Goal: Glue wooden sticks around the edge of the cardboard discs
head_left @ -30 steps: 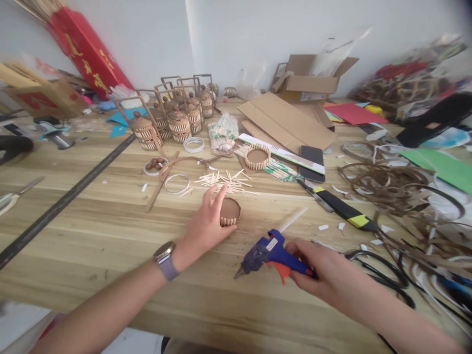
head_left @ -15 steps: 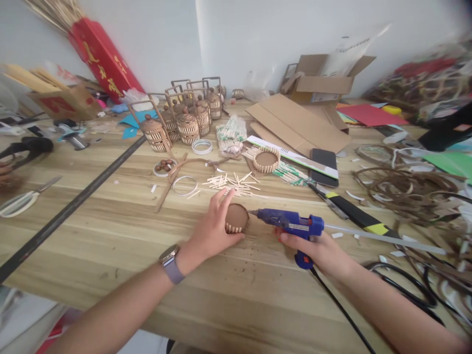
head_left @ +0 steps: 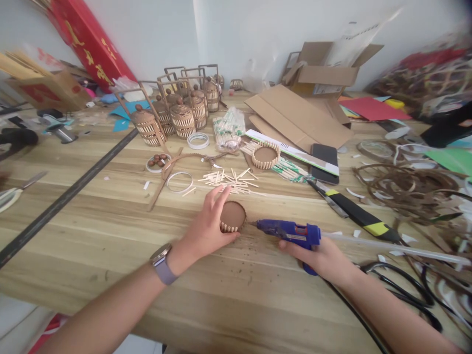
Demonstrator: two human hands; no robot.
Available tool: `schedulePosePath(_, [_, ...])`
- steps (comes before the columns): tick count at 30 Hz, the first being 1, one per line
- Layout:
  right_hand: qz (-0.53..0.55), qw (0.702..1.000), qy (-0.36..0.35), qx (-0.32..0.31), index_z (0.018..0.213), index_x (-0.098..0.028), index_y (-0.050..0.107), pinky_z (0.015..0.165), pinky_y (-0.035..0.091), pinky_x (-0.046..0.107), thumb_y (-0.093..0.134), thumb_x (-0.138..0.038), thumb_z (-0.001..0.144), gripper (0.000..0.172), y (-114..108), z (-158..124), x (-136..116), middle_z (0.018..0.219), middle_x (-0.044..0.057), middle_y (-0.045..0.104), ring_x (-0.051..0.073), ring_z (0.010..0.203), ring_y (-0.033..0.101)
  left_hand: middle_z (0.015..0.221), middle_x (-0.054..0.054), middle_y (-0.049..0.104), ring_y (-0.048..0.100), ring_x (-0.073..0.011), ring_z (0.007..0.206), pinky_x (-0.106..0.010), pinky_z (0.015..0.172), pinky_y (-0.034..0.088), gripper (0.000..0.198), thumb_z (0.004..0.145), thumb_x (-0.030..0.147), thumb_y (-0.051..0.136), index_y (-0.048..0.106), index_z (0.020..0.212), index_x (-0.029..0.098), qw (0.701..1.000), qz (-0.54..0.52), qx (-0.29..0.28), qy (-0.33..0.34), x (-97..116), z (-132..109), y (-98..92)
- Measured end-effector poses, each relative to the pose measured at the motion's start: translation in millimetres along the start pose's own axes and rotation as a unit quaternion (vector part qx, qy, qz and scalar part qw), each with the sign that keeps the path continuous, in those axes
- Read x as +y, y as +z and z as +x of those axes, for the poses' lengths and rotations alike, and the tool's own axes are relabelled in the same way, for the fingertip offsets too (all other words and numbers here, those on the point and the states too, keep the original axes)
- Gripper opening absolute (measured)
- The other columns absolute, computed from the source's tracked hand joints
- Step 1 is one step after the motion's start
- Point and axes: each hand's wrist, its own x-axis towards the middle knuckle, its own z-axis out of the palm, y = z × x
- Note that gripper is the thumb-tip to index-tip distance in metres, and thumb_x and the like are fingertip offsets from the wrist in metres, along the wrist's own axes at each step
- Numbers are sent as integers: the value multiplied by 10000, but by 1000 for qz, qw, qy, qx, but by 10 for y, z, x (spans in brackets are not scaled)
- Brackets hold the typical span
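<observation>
My left hand (head_left: 212,219) curves round the left side of a small round brown base (head_left: 233,215), thumb at its near edge and fingers at the far side. Short pale sticks stand along the base's near rim. In my right hand (head_left: 326,258) is a blue hot glue gun (head_left: 289,231), a long clear glue stick (head_left: 398,248) jutting from its back. Its nozzle points left, just beside the base's right rim. Beyond my left hand lies a loose heap of cut matchsticks (head_left: 236,182). A finished-looking ring of sticks (head_left: 265,155) sits farther back.
Several small lidded baskets with tall handles (head_left: 183,120) stand at the back left. A bowl of brown beads (head_left: 158,161) and tape rolls (head_left: 198,140) lie nearer. To the right are a utility knife (head_left: 357,211), a phone (head_left: 324,162), black-handled scissors (head_left: 401,287) and tangled brown strips (head_left: 401,182).
The glue gun's nozzle has drawn slightly back and down from the base's right rim. My left hand stays round the base. The whole view has shifted a little.
</observation>
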Motion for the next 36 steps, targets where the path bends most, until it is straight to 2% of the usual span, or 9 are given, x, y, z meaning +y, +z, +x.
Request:
schedulePosePath(2, [-16,1000,-23,-1,928,-245,736,562,498,300,663,-473,762,291,27,-5,-8,694,17,691,205,635,616,1517,-166,199,282,-374,1413,-587,1090,395,1166,659,183,825,44,1513,322,1000,-3,-13,4,-11,-6,-18])
schedulePosePath(4, [-33,999,-28,3,883,-246,730,636,530,320,658,-474,756,271,58,-20,-15,774,28,730,234,720,657,1518,-159,205,291,-368,1412,-582,1100,384,1146,671,161,801,43,1514,328,1000,-9,-23,6,-22,-8,-33])
schedulePosePath(10, [-116,992,-56,17,791,-241,663,685,527,346,623,-449,762,214,135,-49,-72,794,39,721,247,737,658,1497,-154,248,349,-371,1385,-596,1095,380,1104,684,120,755,61,1513,343,999,-29,-19,3,-51,8,-24])
schedulePosePath(16, [-164,980,-114,5,666,-236,565,663,479,331,563,-397,816,220,169,-34,-137,671,21,637,209,646,601,1481,-161,261,379,-366,1362,-590,1082,398,1092,676,113,739,73,1517,319,1000,-23,-10,5,-42,9,-5])
schedulePosePath(36, [-180,974,-137,17,671,-231,548,625,454,313,546,-400,831,233,197,-14,-124,649,17,615,199,646,576,1464,-132,268,401,-363,1338,-562,1066,430,1103,667,116,736,69,1512,356,1000,-22,-18,-8,-27,30,-10])
